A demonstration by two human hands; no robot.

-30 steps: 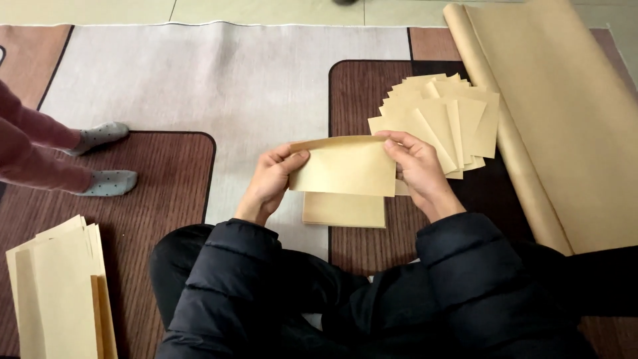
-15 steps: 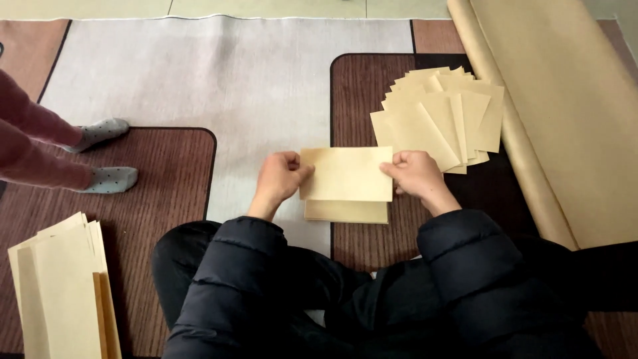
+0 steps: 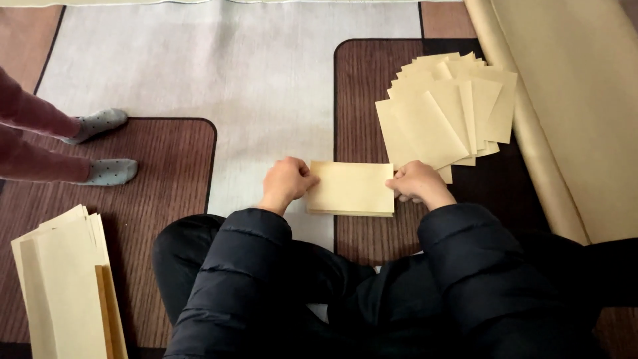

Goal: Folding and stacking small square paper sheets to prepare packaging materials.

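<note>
At the far left, by my knee, a stack of tan sheets [image 3: 66, 286] lies on the floor; I cannot count its layers. Above it another person's two grey-socked feet [image 3: 100, 146] stand on the rug [image 3: 266, 80], well apart from me, with two dark red trouser legs reaching in from the edge.

My left hand [image 3: 286, 183] rests at the left edge of the folded paper [image 3: 351, 188], its fingers curled in and pressing that edge down onto the floor. The folded paper lies flat just beyond my knees, straddling the line between the pale rug strip and the dark brown panel. It is one piece, with a second layer showing as a thin strip along its near edge.

My right hand [image 3: 417, 183] pinches the paper's right edge, fingers bunched together over it. Nothing lies between my hands and the paper; my own dark sleeves fill the space below.

Just beyond my right hand a fan of folded pieces [image 3: 448, 110] spreads out, touching or nearly touching my knuckles; roughly ten, too overlapped to count surely. At the far right lies one big roll of brown paper [image 3: 571, 119], partly unrolled.

A second ago I held the paper lifted and half open; now it is shut and flat on the floor.
</note>
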